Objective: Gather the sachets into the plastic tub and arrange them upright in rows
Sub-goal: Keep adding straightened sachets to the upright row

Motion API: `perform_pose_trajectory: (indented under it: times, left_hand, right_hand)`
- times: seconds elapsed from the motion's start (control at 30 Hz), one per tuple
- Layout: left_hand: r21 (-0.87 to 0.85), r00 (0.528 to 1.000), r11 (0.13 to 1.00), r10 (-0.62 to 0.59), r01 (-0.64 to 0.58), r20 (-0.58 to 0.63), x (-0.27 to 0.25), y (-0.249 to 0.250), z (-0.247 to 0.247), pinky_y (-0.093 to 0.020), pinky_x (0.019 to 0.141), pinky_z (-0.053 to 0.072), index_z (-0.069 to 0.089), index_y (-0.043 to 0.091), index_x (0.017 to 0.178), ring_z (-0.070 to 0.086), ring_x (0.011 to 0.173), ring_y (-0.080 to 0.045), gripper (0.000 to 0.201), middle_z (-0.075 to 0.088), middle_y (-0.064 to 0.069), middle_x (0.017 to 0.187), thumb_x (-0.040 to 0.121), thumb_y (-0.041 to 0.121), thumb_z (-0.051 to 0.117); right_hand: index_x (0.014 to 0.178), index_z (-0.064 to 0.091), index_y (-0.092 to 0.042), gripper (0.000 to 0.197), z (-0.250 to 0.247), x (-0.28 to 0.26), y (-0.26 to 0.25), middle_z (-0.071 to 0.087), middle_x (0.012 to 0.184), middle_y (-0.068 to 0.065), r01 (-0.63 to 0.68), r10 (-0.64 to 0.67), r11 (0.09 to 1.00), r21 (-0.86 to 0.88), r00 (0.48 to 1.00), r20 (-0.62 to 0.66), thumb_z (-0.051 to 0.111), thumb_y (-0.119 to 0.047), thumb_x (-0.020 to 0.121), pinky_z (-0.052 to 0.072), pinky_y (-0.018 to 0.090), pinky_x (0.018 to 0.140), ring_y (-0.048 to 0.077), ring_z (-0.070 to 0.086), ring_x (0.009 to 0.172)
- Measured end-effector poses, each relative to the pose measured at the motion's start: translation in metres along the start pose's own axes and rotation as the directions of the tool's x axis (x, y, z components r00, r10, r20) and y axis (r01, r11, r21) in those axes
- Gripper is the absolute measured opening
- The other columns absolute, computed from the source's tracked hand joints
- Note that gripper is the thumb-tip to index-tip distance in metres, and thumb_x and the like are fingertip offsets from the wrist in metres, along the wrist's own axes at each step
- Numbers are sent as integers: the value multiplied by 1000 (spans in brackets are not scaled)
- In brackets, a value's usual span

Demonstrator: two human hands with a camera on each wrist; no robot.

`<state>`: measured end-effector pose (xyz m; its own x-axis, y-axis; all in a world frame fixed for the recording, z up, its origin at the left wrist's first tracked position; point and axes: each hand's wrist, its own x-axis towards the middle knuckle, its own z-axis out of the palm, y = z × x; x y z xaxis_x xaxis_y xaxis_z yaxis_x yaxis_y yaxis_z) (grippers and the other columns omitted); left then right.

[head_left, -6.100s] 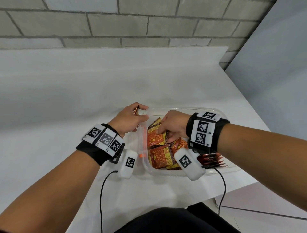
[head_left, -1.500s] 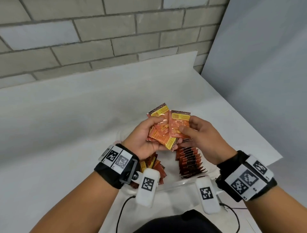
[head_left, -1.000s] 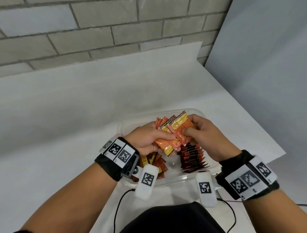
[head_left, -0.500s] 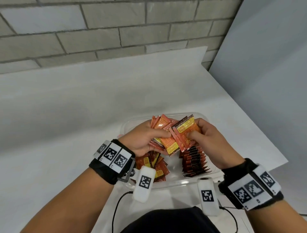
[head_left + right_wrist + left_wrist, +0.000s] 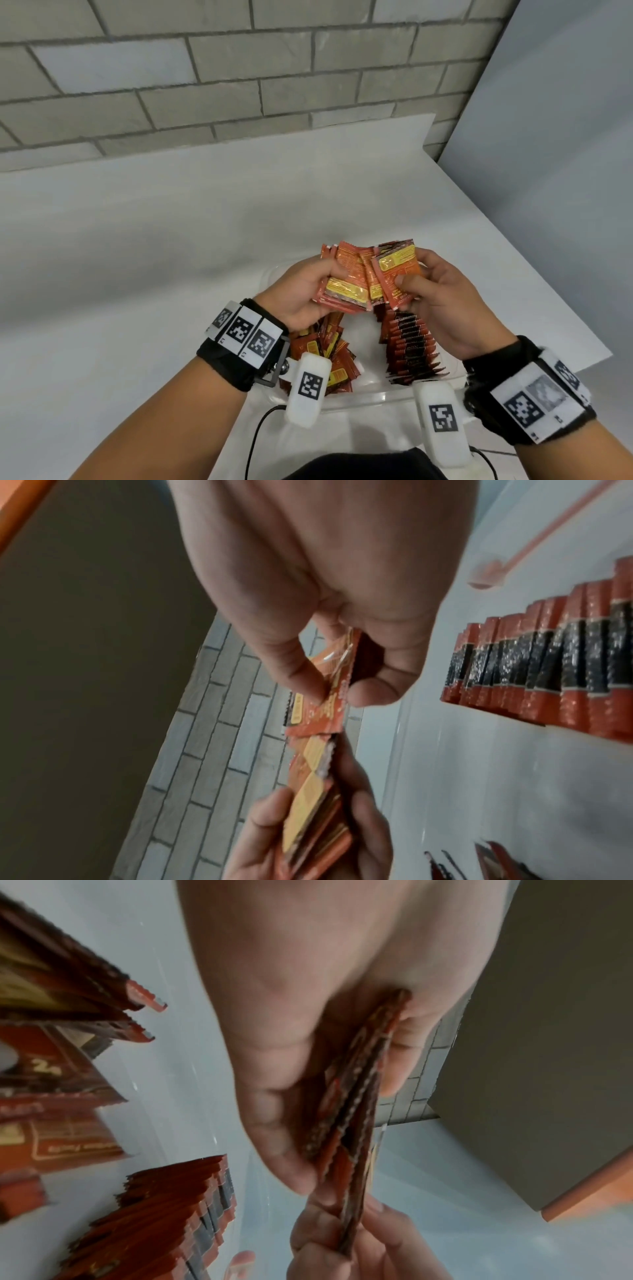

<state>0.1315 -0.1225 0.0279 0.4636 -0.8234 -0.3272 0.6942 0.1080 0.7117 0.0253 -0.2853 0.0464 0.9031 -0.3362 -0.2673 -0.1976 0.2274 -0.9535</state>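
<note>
A fanned bunch of orange-and-yellow foil sachets (image 5: 363, 277) is being gripped between the left hand (image 5: 301, 291) and right hand (image 5: 442, 301), apparently for squaring, above the clear plastic tub (image 5: 363, 397), where an upright sachet row (image 5: 409, 346) is standing below the right hand.

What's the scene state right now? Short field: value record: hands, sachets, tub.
left hand: left hand grips a fanned bunch of sachets above the tub
right hand: right hand pinches the front sachet of that bunch, thumb on its face
tub: clear plastic tub on the white table, near the person
arranged row: upright row of sachets along the tub's right side
loose sachets: jumbled pile in the tub's left side, not upright
task status: unfinished; held bunch and pile not yet in rows
</note>
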Motion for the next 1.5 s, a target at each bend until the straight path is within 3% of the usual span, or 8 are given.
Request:
perform_pose_trajectory:
  times: [0.27,0.47,0.8,1.0,1.1,1.2,1.37,1.5]
  left_hand:
    - [217,983,962,181,-167,-44,-1,-5,5,-30,79,56,63,6,112,69,93,-17,27,73,-4,99,87,-3,56]
    - [-12,986,988,154,-155,-56,-7,1,2,-38,75,58,61,4,105,69,83,-24,24,71,-14,95,93,-3,42]
    - [141,970,962,241,-234,-35,-8,-3,18,-34,88,54,59,8,119,65,100,-21,27,68,-8,109,93,4,51]
    - [20,973,984,180,-179,-143,2,-1,22,-27,71,55,66,7,97,67,78,-18,21,69,-10,88,93,-1,46]
    - [-38,983,992,112,-119,-143,2,1,19,-29,67,54,63,4,95,64,75,-21,19,66,-12,85,90,2,45]
    - [-58,990,994,83,-90,-111,0,1,22,-26,57,52,59,6,83,61,62,-19,12,59,-9,71,84,3,48]
    - [-52,995,994,95,-97,-39,-2,2,23,-27,63,50,65,9,77,63,66,-16,14,62,-7,70,80,4,53]
    - [-44,996,995,90,-90,-15,-2,6,22,-26,59,50,63,7,77,62,63,-16,8,60,-7,67,72,7,56]
  right_hand:
    - [107,63,-13,19,11,0,1,71,96,2,-69,65,995,-74,996,-60,57,-5,91,49,29,67,13,64,79]
    - [109,60,-11,17,15,-2,-5,71,94,1,-56,49,997,-58,993,-107,53,-6,93,50,28,65,9,65,74]
    - [113,60,-19,20,36,-7,-10,72,98,-5,27,-35,967,-251,999,-25,56,-14,94,50,17,68,6,67,84]
    - [132,48,-33,45,43,-6,-9,50,114,4,78,-152,410,-909,988,16,49,-50,91,36,32,92,24,41,116]
    - [150,17,-30,87,44,-12,-19,24,149,1,214,-271,409,-887,957,106,63,-54,81,23,31,109,18,16,137]
    - [147,-1,-41,112,48,-13,-22,5,157,-7,419,-247,343,-841,904,350,79,-47,68,13,31,115,8,4,142]
    - [151,10,-30,111,45,-1,-18,40,138,-1,483,-295,191,-855,858,420,82,-38,68,34,38,106,17,39,125]
    - [149,7,-35,112,45,0,-18,39,136,-2,515,-286,209,-831,845,452,83,-37,67,31,30,106,13,33,124]
